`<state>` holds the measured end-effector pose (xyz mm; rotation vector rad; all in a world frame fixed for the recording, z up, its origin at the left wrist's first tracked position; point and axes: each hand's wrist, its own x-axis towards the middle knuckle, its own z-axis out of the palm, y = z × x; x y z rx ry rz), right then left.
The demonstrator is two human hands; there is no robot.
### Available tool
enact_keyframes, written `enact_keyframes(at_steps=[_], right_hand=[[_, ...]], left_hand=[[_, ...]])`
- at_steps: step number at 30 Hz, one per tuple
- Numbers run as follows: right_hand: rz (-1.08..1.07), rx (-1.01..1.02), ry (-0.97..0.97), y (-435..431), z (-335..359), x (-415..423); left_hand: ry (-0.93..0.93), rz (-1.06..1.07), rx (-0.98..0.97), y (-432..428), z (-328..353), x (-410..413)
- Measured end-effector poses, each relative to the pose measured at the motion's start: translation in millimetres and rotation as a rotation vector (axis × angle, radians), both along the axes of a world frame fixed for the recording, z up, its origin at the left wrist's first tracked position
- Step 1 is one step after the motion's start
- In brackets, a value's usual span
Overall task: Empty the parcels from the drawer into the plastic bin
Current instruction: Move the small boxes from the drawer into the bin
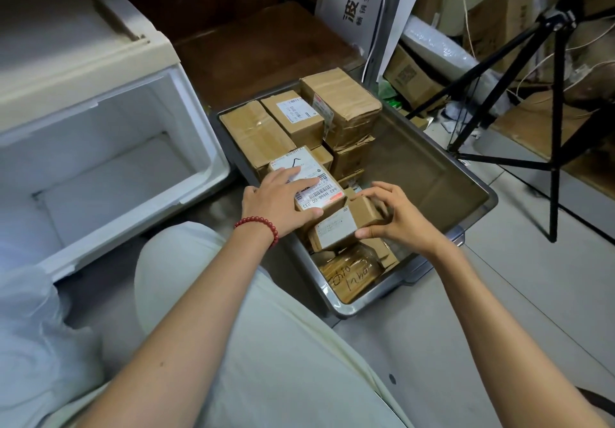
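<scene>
The job is looking close to finished: the white drawer [194,118], standing open on the left, is showing only its bare floor and walls in the part that can be seen, though its near left corner is lying behind pale fabric, so a last parcel there cannot be ruled out. The plastic bin [479,191] on the floor to the right is holding the stacked parcels [342,105], which are filling its left half from the far end to the near end, while its right half is standing bare. The person is working on the near part of the pile. The left hand [279,204] is lying flat on the labelled parcel [324,194], its fingers [296,174] stretched straight over the label and its thumb running along the near edge, pressing and not gripping. The right hand [399,218] is holding the small parcel [336,228], its fingers curling over the far top edge and the thumb pinching the near corner. This box is sitting tilted over the pile, apparently being settled into place. What is left seems to be setting down these last boxes and checking the drawer.
</scene>
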<state>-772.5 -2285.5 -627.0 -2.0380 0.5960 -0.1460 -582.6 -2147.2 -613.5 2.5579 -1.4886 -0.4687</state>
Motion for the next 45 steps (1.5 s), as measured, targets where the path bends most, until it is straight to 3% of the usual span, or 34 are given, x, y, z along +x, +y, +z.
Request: enact_keyframes(at_steps=[3, 12, 17, 21, 24, 31, 34, 38, 45], right_hand=[[-0.012, 0.211, -0.016, 12.5, 2.4, 4.3], [-0.359, 0.515, 0.036, 14.3, -16.5, 10.7], [-0.355, 0.331, 0.080, 20.9, -17.4, 20.5], [-0.418, 0.398, 0.088, 28.8, -27.7, 26.0], [-0.409, 0.373, 0.238, 36.3, -49.0, 30.4], [-0.402, 0.011, 0.499, 38.1, -62.1, 49.4], [-0.304, 0.074, 0.592, 36.0, -66.2, 49.2], [-0.293, 0.151, 0.511, 29.1, -50.7, 42.2], [-0.371, -0.143, 0.376, 10.5, -3.9, 22.4]], left_hand=[[0.001, 0.001, -0.005, 0.6, -1.2, 0.7], [0.018, -0.003, -0.010, 0.9, -2.9, 1.8], [0.018, -0.001, -0.007, 0.9, -1.3, 1.2], [0.018, 0.005, -0.021, 1.4, -2.8, 1.4], [0.017, 0.005, -0.028, 1.2, -4.2, 1.9], [0.013, 0.005, -0.040, 1.5, -5.7, 2.4], [0.002, 0.003, -0.044, 1.8, -7.0, 3.0], [-0.054, -0.008, -0.091, 4.9, -10.6, 3.6], [-0.129, 0.062, -0.161, 11.2, -9.7, 12.2]])
